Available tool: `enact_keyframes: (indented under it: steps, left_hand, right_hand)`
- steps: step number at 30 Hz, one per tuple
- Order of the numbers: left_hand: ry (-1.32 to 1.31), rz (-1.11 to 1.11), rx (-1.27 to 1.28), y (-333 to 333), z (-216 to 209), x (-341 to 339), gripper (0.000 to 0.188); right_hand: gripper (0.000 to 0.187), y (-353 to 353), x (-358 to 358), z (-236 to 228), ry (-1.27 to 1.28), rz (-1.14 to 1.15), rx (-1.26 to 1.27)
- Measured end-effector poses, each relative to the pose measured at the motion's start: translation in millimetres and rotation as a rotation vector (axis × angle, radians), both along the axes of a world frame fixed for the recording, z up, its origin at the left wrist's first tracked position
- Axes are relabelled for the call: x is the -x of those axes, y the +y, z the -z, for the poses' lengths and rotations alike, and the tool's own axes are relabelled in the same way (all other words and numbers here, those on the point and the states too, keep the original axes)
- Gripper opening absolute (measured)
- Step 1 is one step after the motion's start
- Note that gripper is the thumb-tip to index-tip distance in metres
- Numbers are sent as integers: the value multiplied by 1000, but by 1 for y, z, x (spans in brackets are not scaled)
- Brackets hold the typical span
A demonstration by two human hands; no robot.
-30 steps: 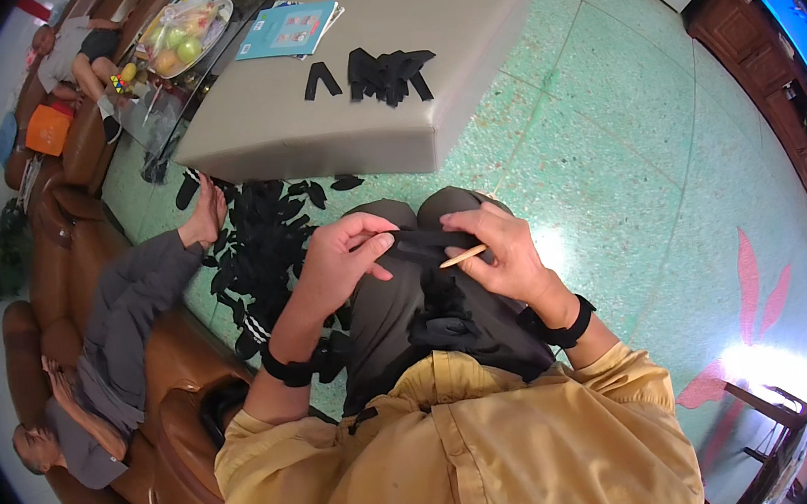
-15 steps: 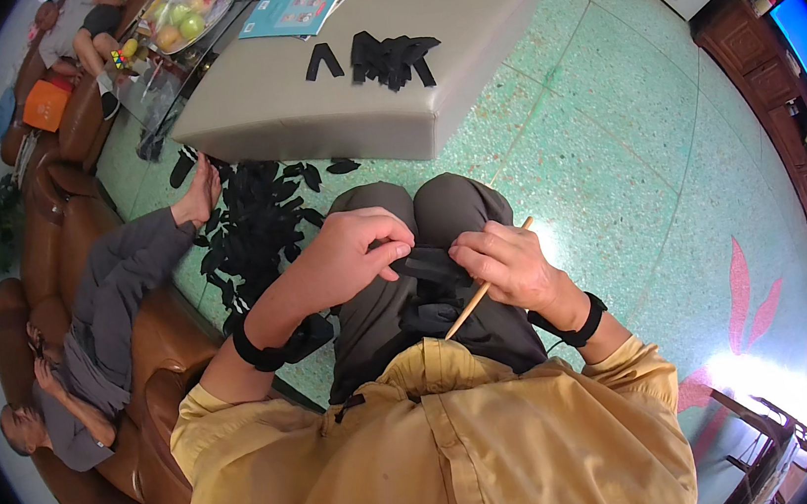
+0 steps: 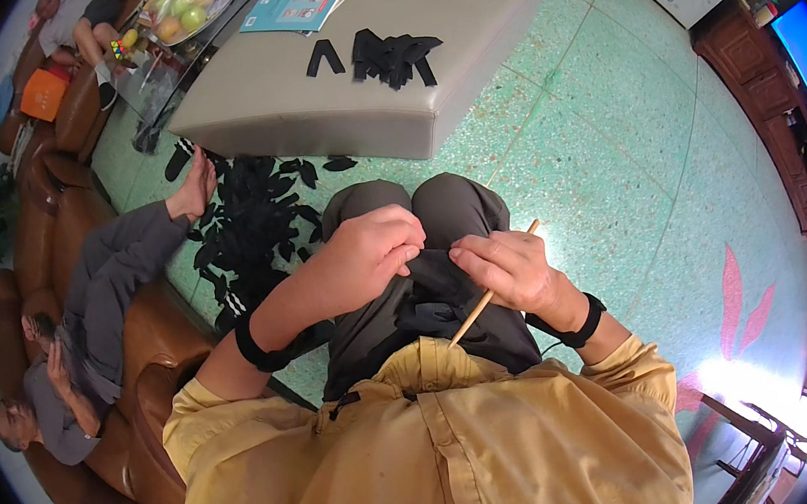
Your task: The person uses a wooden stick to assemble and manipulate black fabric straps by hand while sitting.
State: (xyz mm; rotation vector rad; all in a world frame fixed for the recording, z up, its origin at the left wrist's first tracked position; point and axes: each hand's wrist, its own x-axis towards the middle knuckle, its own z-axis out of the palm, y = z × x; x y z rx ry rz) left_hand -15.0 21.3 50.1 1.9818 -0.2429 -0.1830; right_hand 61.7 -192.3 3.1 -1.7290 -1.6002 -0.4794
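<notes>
Wooden stick [image 3: 472, 318] points diagonally toward lower left, gripped by right hand [image 3: 508, 270]; left hand [image 3: 383, 244] pinched, contents unclear.

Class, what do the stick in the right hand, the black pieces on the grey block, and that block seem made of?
Stick: probably wood or bamboo, smooth; it is slim and tan.
Black pieces: likely fabric, matt; flat strips lie loosely overlapped.
Grey block: leather or imitation leather, slight sheen; smooth cover, seamed edge.
</notes>
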Motion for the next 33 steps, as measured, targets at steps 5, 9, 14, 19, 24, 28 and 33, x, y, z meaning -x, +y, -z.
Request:
enact_keyframes:
  steps: [5,9,14,19,24,28,33]
  left_hand:
    - [-13,-57,-26,-1,3,-1,9]
    - [-183,25,-81,2,12,-3,8]
    - [-99,-38,-173,-1,14,1,8]
    - [-343,-24,-135,-7,26,4,12]
    - [-91,-130,162,-4,35,16,11]
    - [-460,-4,-172,-7,51,17,5]
    - [-344,-60,-149,-9,54,20,3]
  right_hand:
    - [18,-2,3,6,94,76,-72]
    - [14,1,1,7,27,72,-73]
    - [15,6,-1,5,17,70,-47]
    - [31,-1,3,3,81,40,41]
    - [32,4,11,3,69,30,104]
    - [31,-7,15,18,50,75,161]
    - [34,9,3,36,-9,-12,75]
